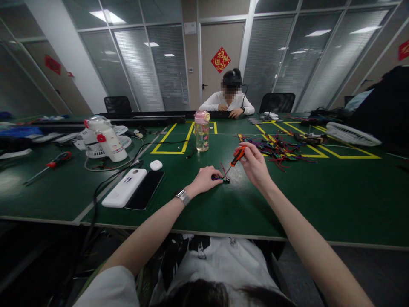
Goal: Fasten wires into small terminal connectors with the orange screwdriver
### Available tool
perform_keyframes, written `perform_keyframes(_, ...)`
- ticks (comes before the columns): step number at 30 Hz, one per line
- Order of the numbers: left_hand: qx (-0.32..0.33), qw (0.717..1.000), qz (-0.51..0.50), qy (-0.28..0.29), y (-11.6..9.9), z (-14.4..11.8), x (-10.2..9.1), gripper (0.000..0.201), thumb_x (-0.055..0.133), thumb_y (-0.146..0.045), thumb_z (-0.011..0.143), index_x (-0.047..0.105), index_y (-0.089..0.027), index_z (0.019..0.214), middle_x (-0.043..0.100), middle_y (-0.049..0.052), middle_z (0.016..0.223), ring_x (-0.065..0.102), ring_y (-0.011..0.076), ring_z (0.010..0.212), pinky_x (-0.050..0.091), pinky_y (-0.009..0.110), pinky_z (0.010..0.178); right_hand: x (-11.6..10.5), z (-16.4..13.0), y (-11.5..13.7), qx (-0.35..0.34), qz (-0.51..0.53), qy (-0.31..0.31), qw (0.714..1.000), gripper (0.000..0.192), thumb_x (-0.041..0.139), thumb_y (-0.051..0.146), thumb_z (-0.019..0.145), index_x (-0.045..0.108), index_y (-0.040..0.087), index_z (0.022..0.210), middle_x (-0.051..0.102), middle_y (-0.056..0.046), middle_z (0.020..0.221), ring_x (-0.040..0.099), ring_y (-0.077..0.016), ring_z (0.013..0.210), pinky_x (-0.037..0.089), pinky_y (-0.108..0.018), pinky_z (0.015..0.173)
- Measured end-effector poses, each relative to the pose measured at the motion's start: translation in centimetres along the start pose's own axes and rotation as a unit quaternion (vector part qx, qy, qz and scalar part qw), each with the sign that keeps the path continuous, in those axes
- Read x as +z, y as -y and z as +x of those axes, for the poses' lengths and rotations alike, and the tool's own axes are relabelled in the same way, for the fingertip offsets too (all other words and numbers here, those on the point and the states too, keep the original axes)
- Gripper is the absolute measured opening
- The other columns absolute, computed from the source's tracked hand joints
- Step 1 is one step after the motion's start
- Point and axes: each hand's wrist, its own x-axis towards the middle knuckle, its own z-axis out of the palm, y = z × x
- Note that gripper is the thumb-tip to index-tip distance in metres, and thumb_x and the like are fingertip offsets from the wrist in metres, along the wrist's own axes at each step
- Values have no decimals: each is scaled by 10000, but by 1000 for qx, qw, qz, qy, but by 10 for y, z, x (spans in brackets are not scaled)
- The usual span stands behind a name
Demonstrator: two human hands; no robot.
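Observation:
My left hand [206, 179] rests on the green table, its fingers closed on a small circuit board [226, 180] with thin red and dark wires. In my right hand [254, 164] is a screwdriver [237, 157] with an orange and black handle, gripped near its top. Its shaft slants down to the left, and the tip is at or just above the board; whether they touch I cannot tell. Beyond my right hand lies a tangled heap of wired boards [277, 147] in red, black and other colours.
A pink-lidded bottle [202, 132] stands ahead. To the left are a white power bank [125, 187], a dark phone [145, 190], a white earbud case [156, 165], a white bottle [110, 140] and another screwdriver [47, 167]. Across the table sits a person [226, 100].

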Motion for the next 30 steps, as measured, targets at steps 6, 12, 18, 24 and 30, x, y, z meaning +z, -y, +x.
perform_keyframes(6,5,1000,2,-1,1,0,-1,160,737,-327,883,768,-231,1007,677,24,947,621,188,908,443,294,833,1,0,-2,-3,-5,-17,1000,221,764,476,811,708,301,935,683,17,882,632,-156,814,534,-310,779)
perform_keyframes(12,-8,1000,5,3,-3,0,-2,145,742,-312,878,769,-229,995,675,20,939,624,185,909,443,294,853,-1,1,-1,-3,-21,-22,1000,245,775,491,791,711,295,924,651,23,830,610,-150,765,539,-315,794)
perform_keyframes(18,-1,1000,2,3,-2,0,-1,145,739,-309,883,768,-226,998,674,23,942,621,189,911,440,297,844,0,0,0,-4,-4,-2,1000,244,735,478,832,711,300,997,708,-10,904,650,-174,848,541,-336,811)
perform_keyframes(24,7,1000,-3,-3,1,1,1,147,740,-315,882,768,-226,997,672,25,936,617,189,897,438,300,837,2,-1,-1,6,21,-7,1000,222,773,458,802,731,292,943,711,-2,901,650,-155,838,537,-310,795)
perform_keyframes(30,4,1000,0,1,0,0,-1,148,737,-316,885,769,-228,999,672,27,935,615,189,897,438,303,837,-1,1,-1,-6,-19,-20,1000,241,787,482,778,731,292,915,665,10,820,613,-147,747,550,-309,759)
